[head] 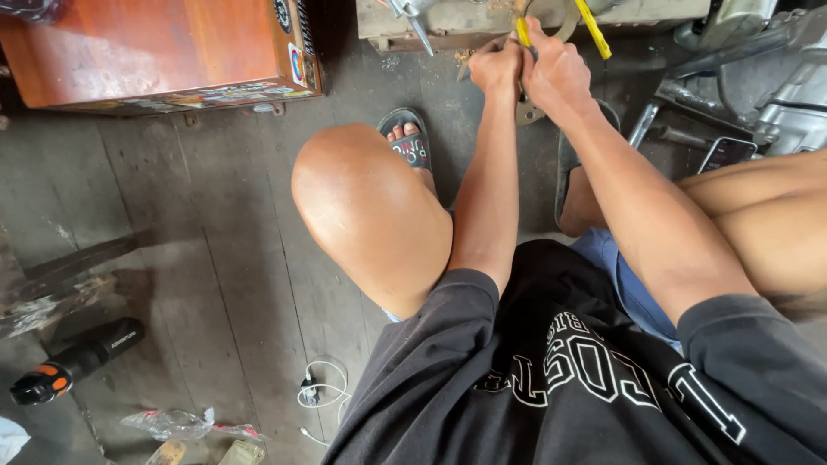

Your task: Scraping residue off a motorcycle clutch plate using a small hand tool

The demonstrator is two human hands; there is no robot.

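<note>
Both my arms reach forward over my knees to the top of the view. My left hand (496, 67) is closed around a flat round metal part (526, 111) that pokes out below the two fists. My right hand (556, 73) grips yellow-handled pliers (594, 30), whose handles stick up and to the right past my knuckles. The two hands touch each other. The plier jaws are hidden between them. Just beyond the hands lies a dirty metal block (465, 21) with wood chips on the floor in front of it.
A reddish wooden box (155, 52) with stickers stands at top left. A black and orange power tool (73, 362) and a white cable (320, 392) lie on the plank floor at lower left. A phone (728, 153) and grey metal engine parts (788, 95) sit at right.
</note>
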